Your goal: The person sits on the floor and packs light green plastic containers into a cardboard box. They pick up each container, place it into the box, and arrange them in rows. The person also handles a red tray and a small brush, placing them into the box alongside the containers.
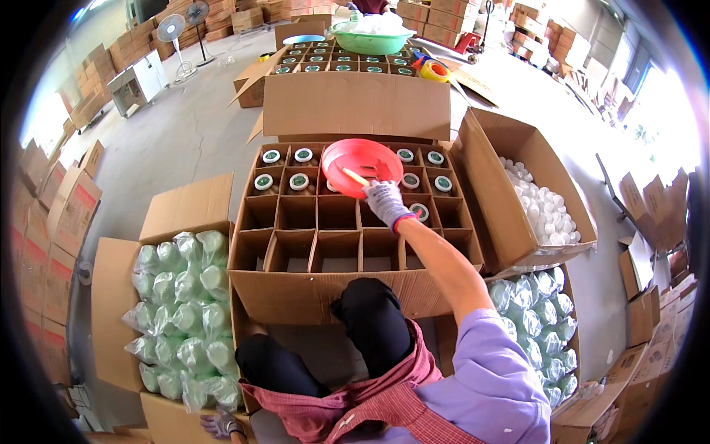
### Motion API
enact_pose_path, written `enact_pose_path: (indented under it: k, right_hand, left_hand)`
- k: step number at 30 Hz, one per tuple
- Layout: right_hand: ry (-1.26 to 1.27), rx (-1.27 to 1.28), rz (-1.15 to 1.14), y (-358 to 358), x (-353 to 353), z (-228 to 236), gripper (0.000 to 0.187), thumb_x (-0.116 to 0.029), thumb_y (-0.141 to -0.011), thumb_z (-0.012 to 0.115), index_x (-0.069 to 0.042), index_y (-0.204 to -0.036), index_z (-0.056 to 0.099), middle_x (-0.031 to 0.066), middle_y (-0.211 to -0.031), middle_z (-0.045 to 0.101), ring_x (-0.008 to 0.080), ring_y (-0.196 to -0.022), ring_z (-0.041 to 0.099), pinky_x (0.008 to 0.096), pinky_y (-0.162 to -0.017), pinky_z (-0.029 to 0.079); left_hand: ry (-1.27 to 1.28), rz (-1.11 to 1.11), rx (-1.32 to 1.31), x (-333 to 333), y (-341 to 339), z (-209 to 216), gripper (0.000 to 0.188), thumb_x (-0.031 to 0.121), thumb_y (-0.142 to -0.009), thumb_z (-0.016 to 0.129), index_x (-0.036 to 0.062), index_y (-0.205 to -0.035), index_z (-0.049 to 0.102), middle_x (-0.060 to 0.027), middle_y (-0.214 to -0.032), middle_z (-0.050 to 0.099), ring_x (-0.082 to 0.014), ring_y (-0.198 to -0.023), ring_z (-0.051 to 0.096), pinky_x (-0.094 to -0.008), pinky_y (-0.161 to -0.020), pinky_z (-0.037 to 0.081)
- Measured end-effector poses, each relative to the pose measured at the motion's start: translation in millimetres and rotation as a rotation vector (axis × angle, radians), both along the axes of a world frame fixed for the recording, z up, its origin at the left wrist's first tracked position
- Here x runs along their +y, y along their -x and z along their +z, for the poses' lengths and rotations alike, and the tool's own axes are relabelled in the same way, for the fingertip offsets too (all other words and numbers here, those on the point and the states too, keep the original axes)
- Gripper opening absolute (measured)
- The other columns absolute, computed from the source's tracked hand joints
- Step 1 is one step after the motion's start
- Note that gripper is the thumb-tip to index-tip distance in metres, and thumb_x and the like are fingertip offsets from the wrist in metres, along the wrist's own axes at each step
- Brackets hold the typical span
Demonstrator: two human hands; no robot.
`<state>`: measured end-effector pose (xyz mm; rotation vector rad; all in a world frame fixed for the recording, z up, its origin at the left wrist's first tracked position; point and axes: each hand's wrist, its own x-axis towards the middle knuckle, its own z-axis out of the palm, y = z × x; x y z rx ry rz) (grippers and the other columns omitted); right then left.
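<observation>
A red basin (360, 166) rests over the middle of a divided cardboard box (344, 285). My right hand (386, 202), in a pale glove, is closed at the basin's near right rim. Beside its fingers lies a thin yellow-orange piece (355, 177); whether I grip this or the rim cannot be made out. Jars with white and green lids (299, 182) stand in the box's far compartments, with one more (418, 212) by my right wrist. At the lower left, my gloved left hand (218, 424) is low by a box flap, fingers apart.
Boxes of bagged greenish jars flank me, left (185, 318) and right (536, 325). Small white cups or caps (547, 211) fill an open carton at right. Ahead, another divided box carries a green basin (372, 41) and tape roll (435, 70); a person stands behind it.
</observation>
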<state>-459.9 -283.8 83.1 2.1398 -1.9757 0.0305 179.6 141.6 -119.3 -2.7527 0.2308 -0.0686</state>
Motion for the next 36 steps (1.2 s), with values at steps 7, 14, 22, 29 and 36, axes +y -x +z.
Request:
enact_pose_path:
  k: [7, 14, 22, 29, 36]
  right_hand:
    - [0.079, 0.145, -0.082, 64, 5, 39, 0.020, -0.017, -0.088, 0.048, -0.017, -0.094, 0.067, 0.0084, -0.091, 0.067, 0.0266, -0.084, 0.066, 0.0438, -0.076, 0.048]
    - [0.034, 0.054, -0.213, 100, 16, 33, 0.019, -0.024, -0.089, 0.050, -0.015, -0.094, 0.067, 0.0111, -0.095, 0.067, 0.0283, -0.090, 0.065, 0.0458, -0.077, 0.047]
    - [-0.035, 0.102, -0.250, 111, 8, 21, 0.023, -0.022, -0.089, 0.047, -0.014, -0.093, 0.068, 0.0115, -0.089, 0.069, 0.0284, -0.084, 0.068, 0.0434, -0.070, 0.050]
    - [0.049, 0.097, -0.242, 120, -4, 18, 0.023, -0.024, -0.089, 0.049, -0.014, -0.095, 0.068, 0.0111, -0.090, 0.070, 0.0278, -0.083, 0.068, 0.0416, -0.070, 0.052]
    - [0.048, 0.092, -0.214, 127, -3, 17, 0.021, -0.023, -0.087, 0.051, -0.012, -0.093, 0.068, 0.0134, -0.085, 0.069, 0.0288, -0.079, 0.069, 0.0432, -0.067, 0.053]
  left_hand:
    - [-0.002, -0.015, -0.012, 6, -11, -15, 0.080, 0.056, -0.085, 0.048, 0.0174, -0.149, 0.019, -0.0108, -0.151, 0.024, -0.0315, -0.135, 0.030, -0.0574, -0.102, 0.029]
    - [-0.033, -0.019, 0.017, -3, 9, 14, 0.080, 0.055, -0.086, 0.048, 0.0157, -0.149, 0.018, -0.0119, -0.150, 0.026, -0.0305, -0.135, 0.031, -0.0557, -0.102, 0.031]
    - [-0.040, -0.023, 0.027, -4, 11, 21, 0.078, 0.053, -0.087, 0.047, 0.0149, -0.149, 0.018, -0.0114, -0.152, 0.024, -0.0293, -0.136, 0.030, -0.0546, -0.103, 0.031]
    - [-0.025, 0.006, 0.026, -6, 9, 15, 0.079, 0.051, -0.086, 0.049, 0.0139, -0.149, 0.018, -0.0106, -0.152, 0.024, -0.0295, -0.137, 0.029, -0.0548, -0.104, 0.030]
    - [0.026, -0.107, 0.016, -3, 11, 10, 0.081, 0.053, -0.085, 0.050, 0.0117, -0.148, 0.020, -0.0123, -0.149, 0.027, -0.0303, -0.136, 0.029, -0.0515, -0.104, 0.031]
